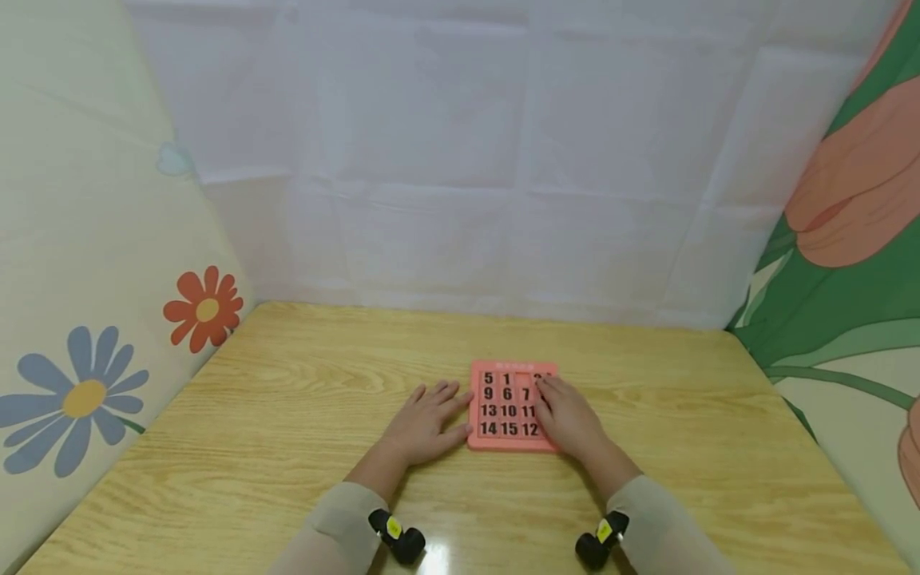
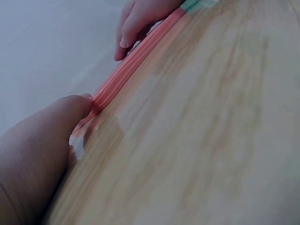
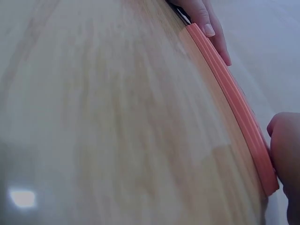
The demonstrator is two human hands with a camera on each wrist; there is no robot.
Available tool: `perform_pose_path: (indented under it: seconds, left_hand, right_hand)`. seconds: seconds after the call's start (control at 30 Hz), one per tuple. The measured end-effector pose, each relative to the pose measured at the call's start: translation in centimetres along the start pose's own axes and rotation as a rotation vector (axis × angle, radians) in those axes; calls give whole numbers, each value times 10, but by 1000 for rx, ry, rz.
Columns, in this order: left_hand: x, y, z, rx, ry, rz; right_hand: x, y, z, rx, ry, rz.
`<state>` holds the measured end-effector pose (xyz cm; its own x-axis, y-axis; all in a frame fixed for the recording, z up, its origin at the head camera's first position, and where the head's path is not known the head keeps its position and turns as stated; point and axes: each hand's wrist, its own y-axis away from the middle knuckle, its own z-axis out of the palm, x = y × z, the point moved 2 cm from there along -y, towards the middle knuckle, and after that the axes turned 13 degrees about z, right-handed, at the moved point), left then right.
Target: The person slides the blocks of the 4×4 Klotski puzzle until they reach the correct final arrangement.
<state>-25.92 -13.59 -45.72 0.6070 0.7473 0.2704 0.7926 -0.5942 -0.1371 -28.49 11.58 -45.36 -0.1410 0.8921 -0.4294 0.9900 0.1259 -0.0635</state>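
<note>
A pink sliding number puzzle [image 1: 510, 446] lies flat on the table, its black-numbered tiles facing up. In its top row, a tile-sized gap [image 1: 522, 378] shows right of the 1 tile. My left hand [image 1: 422, 429] rests with spread fingers at the puzzle's left side, thumb and index fingertips at the frame's edge. Over the right-hand column lies my right hand [image 1: 575, 421], fingertips on the tiles near the upper right; it hides most of that column. Both wrist views show the puzzle's ridged side [image 2: 133, 61] low along the tabletop, with the right thumb [image 3: 281, 124] close over it.
The wood-grain table [image 1: 323, 359] reaches back to a creased white cloth [image 1: 431, 160]. Flower-patterned cloth [image 1: 72, 239] stands along the left, and another with large tulips [image 1: 848, 208] along the right. Each sleeve carries a small black wrist camera [image 1: 398, 539].
</note>
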Motion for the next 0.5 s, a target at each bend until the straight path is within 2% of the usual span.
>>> perform_pose_path:
  seconds: [0.17,0.5]
  left_hand:
    - [0,-2,-2,-28,-8,-13]
    - [-1,-1,0,-31,-4,-11]
  right_hand:
    - [-5,-2,0,-20,5,16]
    - [-11,-2,5,-31,8,-9]
